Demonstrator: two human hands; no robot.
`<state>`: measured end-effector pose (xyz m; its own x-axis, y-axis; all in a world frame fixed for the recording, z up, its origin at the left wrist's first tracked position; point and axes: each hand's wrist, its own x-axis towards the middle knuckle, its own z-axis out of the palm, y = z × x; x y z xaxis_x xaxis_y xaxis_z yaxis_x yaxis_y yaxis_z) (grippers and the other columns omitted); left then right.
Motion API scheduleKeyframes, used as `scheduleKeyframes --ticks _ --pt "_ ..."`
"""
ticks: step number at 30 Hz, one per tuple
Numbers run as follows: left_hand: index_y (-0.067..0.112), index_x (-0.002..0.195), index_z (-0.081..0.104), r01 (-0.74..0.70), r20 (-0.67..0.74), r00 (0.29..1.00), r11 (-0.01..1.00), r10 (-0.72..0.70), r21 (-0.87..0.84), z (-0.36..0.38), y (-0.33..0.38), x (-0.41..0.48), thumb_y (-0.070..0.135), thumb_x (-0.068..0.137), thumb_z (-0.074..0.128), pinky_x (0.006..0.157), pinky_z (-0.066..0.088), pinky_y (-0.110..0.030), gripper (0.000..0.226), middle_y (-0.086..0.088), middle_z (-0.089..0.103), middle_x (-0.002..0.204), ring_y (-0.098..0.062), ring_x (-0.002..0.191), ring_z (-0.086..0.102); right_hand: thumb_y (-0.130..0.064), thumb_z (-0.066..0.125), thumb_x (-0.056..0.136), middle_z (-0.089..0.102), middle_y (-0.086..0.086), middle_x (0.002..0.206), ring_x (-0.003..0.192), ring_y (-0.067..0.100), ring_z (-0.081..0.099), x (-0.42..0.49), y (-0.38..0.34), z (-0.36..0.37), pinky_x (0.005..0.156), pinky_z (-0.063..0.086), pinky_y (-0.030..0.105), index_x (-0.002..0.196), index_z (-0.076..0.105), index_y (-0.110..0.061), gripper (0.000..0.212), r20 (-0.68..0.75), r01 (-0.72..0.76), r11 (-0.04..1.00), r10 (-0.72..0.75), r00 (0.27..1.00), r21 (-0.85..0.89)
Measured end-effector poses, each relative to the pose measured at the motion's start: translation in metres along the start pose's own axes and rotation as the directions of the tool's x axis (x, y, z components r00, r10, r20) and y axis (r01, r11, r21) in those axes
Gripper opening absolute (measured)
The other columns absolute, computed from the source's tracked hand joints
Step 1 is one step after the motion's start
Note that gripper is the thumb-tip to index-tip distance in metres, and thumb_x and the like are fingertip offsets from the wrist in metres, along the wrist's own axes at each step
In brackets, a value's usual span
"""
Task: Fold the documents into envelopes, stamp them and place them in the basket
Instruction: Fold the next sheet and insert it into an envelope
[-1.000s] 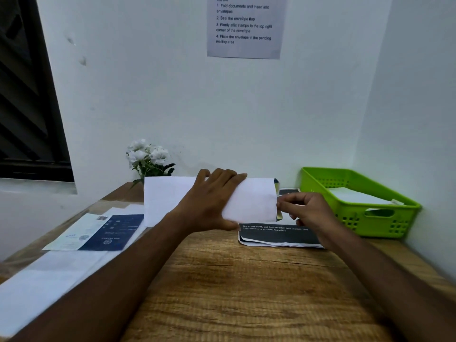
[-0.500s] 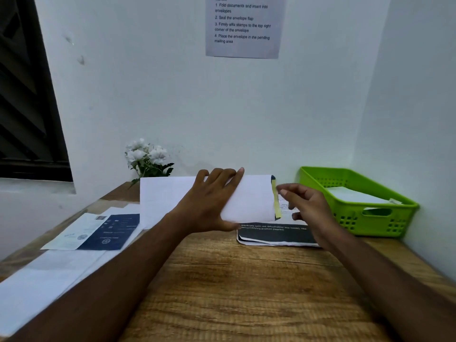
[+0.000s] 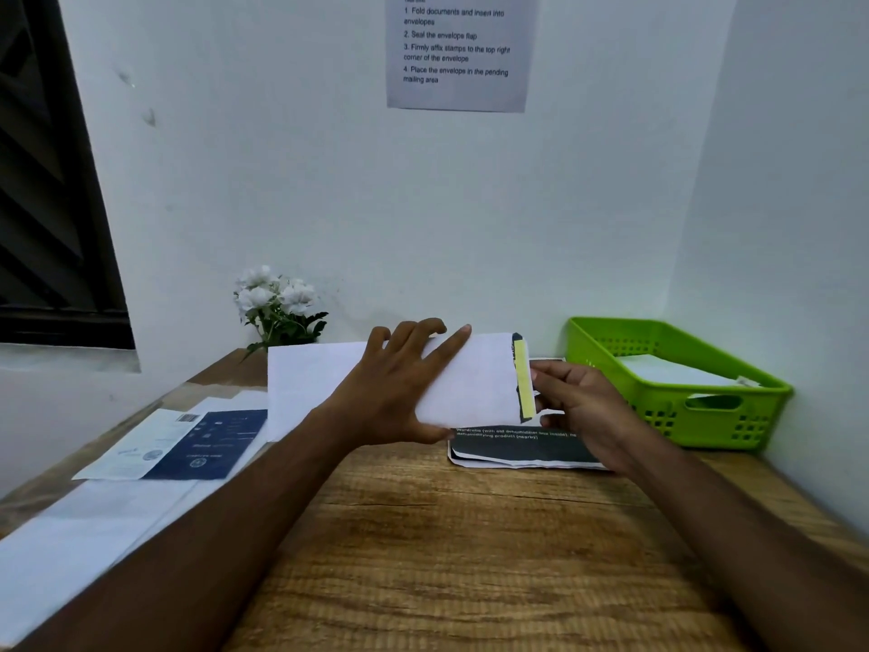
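Your left hand [image 3: 395, 392] clasps a white paper envelope [image 3: 475, 383] lying left-to-right, its yellow-strip end toward your right hand [image 3: 588, 407], whose grip is unclear.

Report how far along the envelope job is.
Done: a white flat item, likely an envelope, lies in the green plastic basket. In hand: the left hand grips a white paper envelope, its yellow adhesive strip exposed, so unsealed; the right hand is at that open end. Left: sealing, stamping, basketing it, plus the dark printed sheet and blue-and-white leaflet.
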<state>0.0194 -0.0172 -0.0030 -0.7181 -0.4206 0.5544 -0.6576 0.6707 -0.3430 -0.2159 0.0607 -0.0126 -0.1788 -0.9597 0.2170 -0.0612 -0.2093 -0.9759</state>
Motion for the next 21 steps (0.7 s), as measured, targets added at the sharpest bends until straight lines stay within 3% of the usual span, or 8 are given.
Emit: scheduleKeyframes --ticks 8,13,17,21 --pt "0.019 0.153 0.012 -0.001 0.004 1.000 1.000 0.001 0.001 0.0004 -0.0003 0.0008 0.077 0.064 0.051 0.099 0.029 -0.045 0.114 -0.009 0.034 0.141 -0.025 0.126 0.031 -0.024 0.062 0.091 0.074 0.001 0.091 0.075 0.012 0.064 -0.0001 0.0014 -0.0020 0.055 0.048 0.022 0.102 0.074 -0.019 0.017 0.027 -0.035 0.999 0.034 0.999 0.034" --pt "0.023 0.153 0.009 0.004 -0.005 1.000 1.000 -0.004 -0.013 -0.0009 0.0009 0.0002 0.077 0.065 0.051 0.100 0.028 -0.045 0.112 -0.008 0.034 0.141 -0.027 0.125 0.032 -0.035 0.060 0.084 0.073 0.001 0.091 0.075 0.014 0.066 -0.0002 0.0001 -0.0022 0.063 0.052 0.029 0.105 0.072 -0.016 0.030 0.167 -0.121 0.987 0.101 0.981 0.110" --pt "0.030 0.153 0.002 0.008 0.008 1.000 1.000 -0.008 -0.001 -0.0036 0.0008 0.0001 0.078 0.066 0.051 0.095 0.027 -0.043 0.111 -0.007 0.035 0.140 -0.026 0.122 0.037 -0.034 0.058 0.086 0.072 0.005 0.088 0.077 0.015 0.069 0.0001 0.0023 -0.0033 0.063 0.057 0.031 0.102 0.071 -0.014 0.029 0.267 -0.184 0.961 0.126 0.956 0.208" --pt "0.036 0.152 0.005 -0.007 -0.021 1.000 1.000 0.007 0.028 -0.0047 0.0012 -0.0002 0.078 0.066 0.048 0.087 0.029 -0.043 0.105 -0.008 0.042 0.134 -0.028 0.112 0.044 -0.033 0.064 0.081 0.072 0.006 0.091 0.078 0.016 0.069 -0.0003 0.0024 -0.0024 0.063 0.059 0.032 0.098 0.073 -0.013 0.028 0.292 -0.158 0.954 0.081 0.953 0.253"
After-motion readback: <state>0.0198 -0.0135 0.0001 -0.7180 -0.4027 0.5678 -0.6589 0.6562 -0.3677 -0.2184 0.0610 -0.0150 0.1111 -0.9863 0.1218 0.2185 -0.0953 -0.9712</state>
